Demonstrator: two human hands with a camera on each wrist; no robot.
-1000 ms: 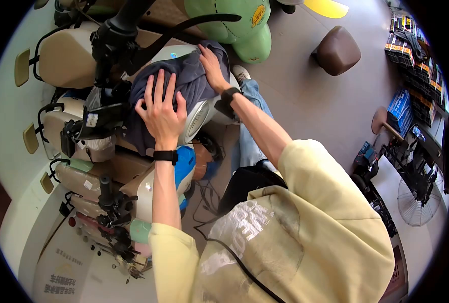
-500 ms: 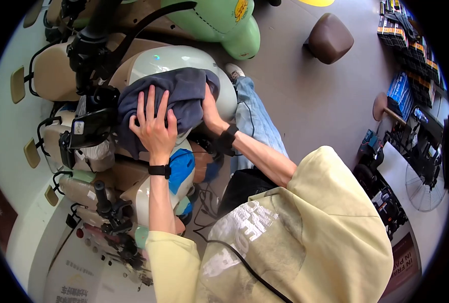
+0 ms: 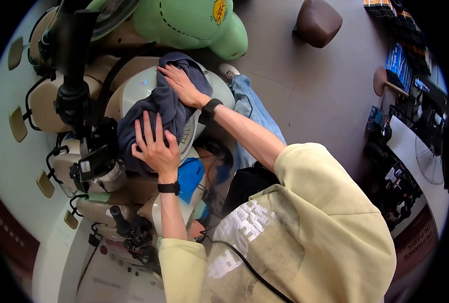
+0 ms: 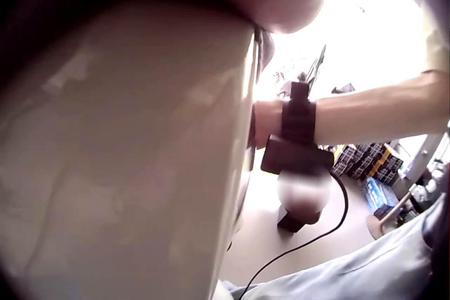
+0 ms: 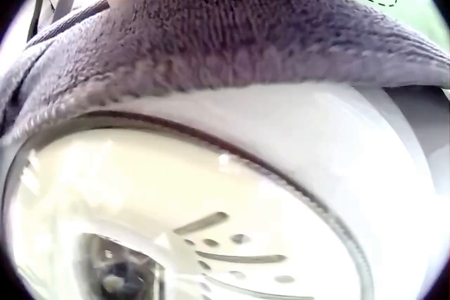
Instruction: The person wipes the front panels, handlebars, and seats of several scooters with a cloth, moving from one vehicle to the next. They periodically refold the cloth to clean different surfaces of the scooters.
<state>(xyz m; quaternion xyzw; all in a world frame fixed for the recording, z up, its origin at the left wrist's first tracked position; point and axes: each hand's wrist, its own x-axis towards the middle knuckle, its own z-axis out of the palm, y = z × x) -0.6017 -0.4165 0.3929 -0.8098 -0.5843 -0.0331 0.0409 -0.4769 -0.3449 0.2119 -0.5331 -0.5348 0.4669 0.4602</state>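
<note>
A dark grey cloth [image 3: 156, 103] lies bunched over the pale front body [image 3: 136, 88] of a scooter. My left hand [image 3: 157, 151] rests on its lower part, fingers straight and spread. Farther up, my right hand [image 3: 185, 90] lies flat on the cloth with its fingers extended. In the right wrist view the cloth [image 5: 225, 40] drapes above a cream oval panel [image 5: 140, 173] with slots. The left wrist view shows a glossy pale surface [image 4: 126, 152] close up, with the right forearm [image 4: 380, 113] beyond it.
A green scooter [image 3: 184, 22] stands above, and black handlebars [image 3: 73, 96] with a phone-like device are at left. More scooters are parked below. A brown stool [image 3: 319, 22] stands on the floor; boxes [image 3: 398, 63] and a fan [image 3: 429, 159] are at right.
The right hand has moved from the cloth's right edge up onto its upper part, and the cloth there has shifted, uncovering the slotted panel. The left hand stays on the cloth. The head view has shifted.
</note>
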